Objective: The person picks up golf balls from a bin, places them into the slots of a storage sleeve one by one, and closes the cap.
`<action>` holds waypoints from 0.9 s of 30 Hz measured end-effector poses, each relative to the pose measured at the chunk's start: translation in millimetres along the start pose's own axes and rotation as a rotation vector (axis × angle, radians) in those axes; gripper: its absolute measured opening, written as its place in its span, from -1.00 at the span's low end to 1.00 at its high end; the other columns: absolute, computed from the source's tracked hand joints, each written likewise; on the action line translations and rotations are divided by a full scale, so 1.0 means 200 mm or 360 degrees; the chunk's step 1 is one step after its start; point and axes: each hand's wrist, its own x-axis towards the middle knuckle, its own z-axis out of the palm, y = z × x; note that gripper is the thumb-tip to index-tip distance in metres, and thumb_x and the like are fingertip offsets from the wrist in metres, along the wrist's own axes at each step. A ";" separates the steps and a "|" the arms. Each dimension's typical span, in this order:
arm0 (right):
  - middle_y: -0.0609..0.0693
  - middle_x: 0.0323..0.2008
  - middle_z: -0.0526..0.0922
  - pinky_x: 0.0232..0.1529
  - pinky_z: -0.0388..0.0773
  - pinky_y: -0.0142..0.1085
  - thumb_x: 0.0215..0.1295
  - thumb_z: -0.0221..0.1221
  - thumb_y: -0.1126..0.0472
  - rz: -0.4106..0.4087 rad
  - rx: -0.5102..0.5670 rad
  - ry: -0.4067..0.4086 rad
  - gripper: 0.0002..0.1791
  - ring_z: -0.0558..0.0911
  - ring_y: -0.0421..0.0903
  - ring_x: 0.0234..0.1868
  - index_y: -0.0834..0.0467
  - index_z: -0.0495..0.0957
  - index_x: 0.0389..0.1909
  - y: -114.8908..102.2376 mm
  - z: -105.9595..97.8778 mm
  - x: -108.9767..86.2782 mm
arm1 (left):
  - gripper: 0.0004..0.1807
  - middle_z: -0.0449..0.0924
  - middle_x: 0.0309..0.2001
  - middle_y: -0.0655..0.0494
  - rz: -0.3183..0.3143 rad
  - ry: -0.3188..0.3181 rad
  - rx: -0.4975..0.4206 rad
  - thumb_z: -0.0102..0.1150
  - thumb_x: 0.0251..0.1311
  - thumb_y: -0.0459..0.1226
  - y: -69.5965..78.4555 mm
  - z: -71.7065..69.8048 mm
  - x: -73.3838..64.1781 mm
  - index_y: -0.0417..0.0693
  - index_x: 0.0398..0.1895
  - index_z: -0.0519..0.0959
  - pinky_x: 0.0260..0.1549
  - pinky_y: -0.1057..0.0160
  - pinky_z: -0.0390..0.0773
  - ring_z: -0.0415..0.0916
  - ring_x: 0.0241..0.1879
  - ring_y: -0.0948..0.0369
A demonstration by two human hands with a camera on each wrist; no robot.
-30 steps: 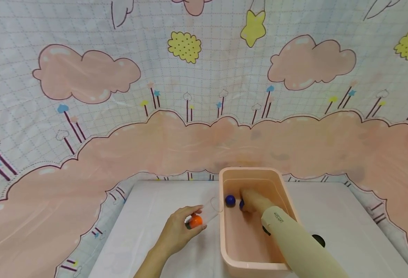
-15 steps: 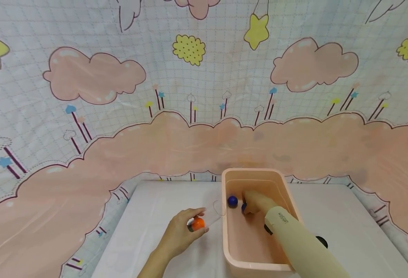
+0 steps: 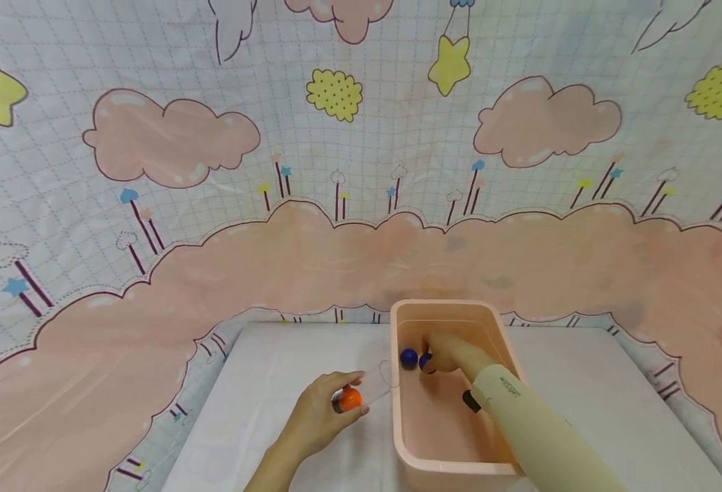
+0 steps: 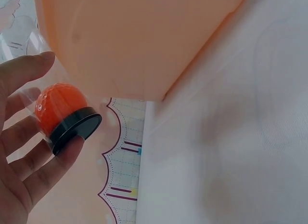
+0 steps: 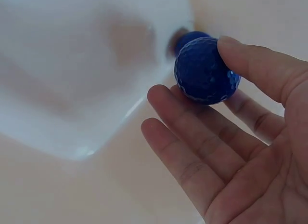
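In the head view my left hand (image 3: pixel 324 413) grips a clear plastic tube (image 3: pixel 375 384) tilted beside the bin. An orange golf ball (image 4: pixel 60 106) sits inside at the tube's lower end, against a black cap (image 4: pixel 79 130). My right hand (image 3: pixel 453 353) reaches into the peach plastic bin (image 3: pixel 400 424). Between its thumb and fingers it pinches a dimpled blue golf ball (image 5: pixel 202 70). A second blue golf ball (image 3: pixel 408 358) lies just left of it, near the bin's left wall, and in the right wrist view is partly hidden behind the held ball.
A small black piece (image 3: pixel 471 400) lies inside the bin beside my right forearm, partly covered by it. The bin stands on a white table (image 3: pixel 299 348). Behind hangs a patterned sheet (image 3: pixel 348 266) with clouds and stars.
My right hand and its blue ball have shifted slightly toward the other ball. The black disc right of the bin is now out of sight. My left hand holds the tube much as before.
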 end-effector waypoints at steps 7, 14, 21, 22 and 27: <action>0.00 -0.26 0.64 -0.18 0.68 -0.18 0.17 0.50 0.21 -0.0098 0.0084 0.0056 -0.69 0.59 -0.06 -0.29 0.19 0.62 -0.13 0.01 -0.06 -0.06 | -0.43 0.75 -0.04 0.40 0.0013 0.0003 0.0045 0.58 0.07 -0.07 0.01 0.00 0.01 0.23 0.21 0.68 -0.01 0.24 0.62 0.61 -0.05 0.33; 0.04 -0.13 0.69 -0.03 0.70 -0.10 0.27 0.44 0.20 -0.0169 0.0175 0.0104 -0.68 0.65 -0.05 -0.14 0.17 0.57 -0.06 0.00 -0.13 -0.16 | -0.43 0.75 -0.04 0.39 0.0020 -0.0011 0.0063 0.58 0.07 -0.07 0.02 -0.01 0.02 0.24 0.21 0.68 -0.04 0.28 0.61 0.60 -0.06 0.33; 0.04 -0.06 0.70 0.03 0.68 -0.05 0.31 0.41 0.07 -0.0241 0.0193 0.0171 -0.66 0.67 0.00 -0.02 0.10 0.56 -0.02 -0.01 -0.18 -0.24 | -0.43 0.75 -0.04 0.37 0.0030 -0.0018 0.0076 0.57 0.08 -0.06 0.03 -0.01 0.02 0.22 0.22 0.67 -0.04 0.27 0.61 0.60 -0.05 0.32; 0.04 -0.05 0.70 0.03 0.68 -0.05 0.32 0.41 0.06 -0.0242 0.0217 0.0176 -0.65 0.67 0.00 -0.01 0.10 0.55 0.00 -0.01 -0.18 -0.25 | -0.43 0.75 -0.04 0.37 0.0032 -0.0016 0.0076 0.58 0.08 -0.06 0.03 -0.01 0.02 0.22 0.22 0.67 -0.04 0.26 0.62 0.60 -0.04 0.31; 0.01 -0.05 0.71 0.03 0.71 -0.08 0.32 0.40 0.07 -0.0314 0.0299 0.0208 -0.66 0.70 -0.03 -0.02 0.07 0.56 0.02 -0.04 -0.19 -0.30 | -0.43 0.76 -0.03 0.34 0.0041 -0.0010 0.0074 0.58 0.08 -0.06 0.03 -0.01 0.03 0.21 0.22 0.67 -0.05 0.27 0.62 0.60 -0.05 0.31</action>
